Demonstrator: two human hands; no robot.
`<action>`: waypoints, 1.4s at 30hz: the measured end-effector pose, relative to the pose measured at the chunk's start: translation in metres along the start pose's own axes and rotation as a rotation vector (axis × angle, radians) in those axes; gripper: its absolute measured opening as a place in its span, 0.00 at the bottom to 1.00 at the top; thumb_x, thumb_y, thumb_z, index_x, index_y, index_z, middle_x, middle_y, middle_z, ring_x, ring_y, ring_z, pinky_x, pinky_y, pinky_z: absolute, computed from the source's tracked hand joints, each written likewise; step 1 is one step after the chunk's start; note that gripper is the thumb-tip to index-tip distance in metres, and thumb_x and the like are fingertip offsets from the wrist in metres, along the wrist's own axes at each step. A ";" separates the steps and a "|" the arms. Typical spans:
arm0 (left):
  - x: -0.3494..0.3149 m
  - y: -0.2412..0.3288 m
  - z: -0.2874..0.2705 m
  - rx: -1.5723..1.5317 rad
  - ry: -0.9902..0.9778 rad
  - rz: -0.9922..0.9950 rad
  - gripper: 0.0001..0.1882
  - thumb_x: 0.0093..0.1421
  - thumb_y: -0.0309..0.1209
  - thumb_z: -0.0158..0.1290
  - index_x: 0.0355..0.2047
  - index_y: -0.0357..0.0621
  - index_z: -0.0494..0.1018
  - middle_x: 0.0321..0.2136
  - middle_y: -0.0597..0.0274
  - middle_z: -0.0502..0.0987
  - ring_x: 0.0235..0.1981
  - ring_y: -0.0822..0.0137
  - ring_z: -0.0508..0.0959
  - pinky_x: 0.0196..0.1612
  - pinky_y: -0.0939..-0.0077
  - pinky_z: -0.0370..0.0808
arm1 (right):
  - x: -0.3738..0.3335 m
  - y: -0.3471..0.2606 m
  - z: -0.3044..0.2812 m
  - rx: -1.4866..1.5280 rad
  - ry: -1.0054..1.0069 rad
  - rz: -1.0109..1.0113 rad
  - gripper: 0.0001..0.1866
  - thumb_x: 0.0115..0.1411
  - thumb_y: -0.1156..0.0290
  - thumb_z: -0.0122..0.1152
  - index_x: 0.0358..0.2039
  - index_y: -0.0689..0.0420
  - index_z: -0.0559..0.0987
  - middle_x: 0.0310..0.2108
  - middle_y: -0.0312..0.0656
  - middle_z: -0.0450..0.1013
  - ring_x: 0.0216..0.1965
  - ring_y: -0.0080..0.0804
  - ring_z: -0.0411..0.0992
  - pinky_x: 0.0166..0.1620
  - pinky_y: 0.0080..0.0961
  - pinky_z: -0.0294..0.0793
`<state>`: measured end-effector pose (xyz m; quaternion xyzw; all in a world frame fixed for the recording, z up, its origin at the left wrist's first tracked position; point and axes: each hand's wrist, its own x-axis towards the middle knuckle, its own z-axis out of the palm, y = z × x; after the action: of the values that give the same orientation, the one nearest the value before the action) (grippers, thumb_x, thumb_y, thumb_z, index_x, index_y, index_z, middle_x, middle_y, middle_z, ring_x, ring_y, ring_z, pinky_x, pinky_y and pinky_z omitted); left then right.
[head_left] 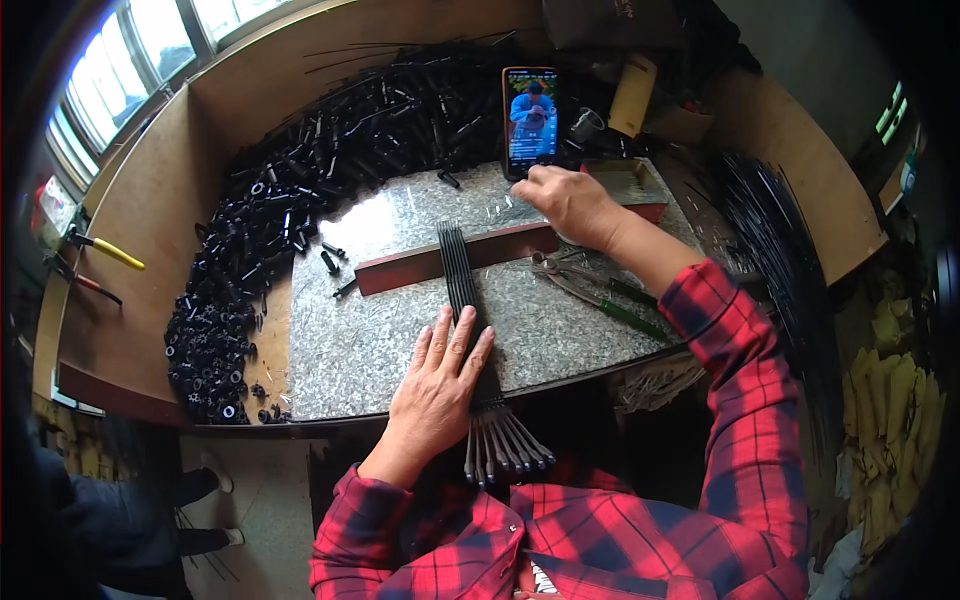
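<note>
Rod bundle [488, 382], one; phone [531, 120], one.

Daylight is entering a window [160, 40] at far left and glinting on the speckled tabletop [345, 350]. Boards [130, 215] are enclosing it left, far and right. Pale floor [272, 490] is showing near left; a dim wall [845, 60] is standing far right.

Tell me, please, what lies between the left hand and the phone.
The head view shows a long metal bar with black rods lying across it, and the right hand near the phone.
</note>
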<state>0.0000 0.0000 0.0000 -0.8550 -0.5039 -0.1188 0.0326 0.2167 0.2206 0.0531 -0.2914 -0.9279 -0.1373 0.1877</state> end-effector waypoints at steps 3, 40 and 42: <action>-0.001 -0.001 0.005 0.033 0.005 0.012 0.31 0.59 0.38 0.47 0.62 0.45 0.56 0.64 0.47 0.53 0.65 0.43 0.51 0.65 0.53 0.52 | 0.007 -0.014 0.013 0.013 0.020 -0.113 0.15 0.52 0.77 0.52 0.41 0.55 0.77 0.31 0.41 0.70 0.36 0.38 0.73 0.38 0.30 0.76; -0.001 0.000 -0.003 -0.011 0.013 0.002 0.30 0.57 0.26 0.43 0.62 0.43 0.56 0.63 0.46 0.54 0.65 0.45 0.53 0.64 0.54 0.54 | 0.017 -0.032 0.036 0.088 0.032 -0.092 0.05 0.52 0.75 0.50 0.28 0.57 0.76 0.31 0.45 0.70 0.37 0.40 0.73 0.39 0.32 0.76; -0.001 0.001 -0.003 -0.012 0.013 0.003 0.30 0.57 0.26 0.43 0.62 0.43 0.56 0.63 0.46 0.54 0.65 0.45 0.54 0.64 0.54 0.54 | 0.016 -0.032 0.036 0.080 0.031 -0.092 0.05 0.52 0.75 0.50 0.28 0.57 0.76 0.31 0.45 0.70 0.38 0.40 0.73 0.39 0.32 0.76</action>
<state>-0.0003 -0.0016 0.0028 -0.8551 -0.5017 -0.1274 0.0309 0.1756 0.2163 0.0229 -0.2383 -0.9421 -0.1132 0.2070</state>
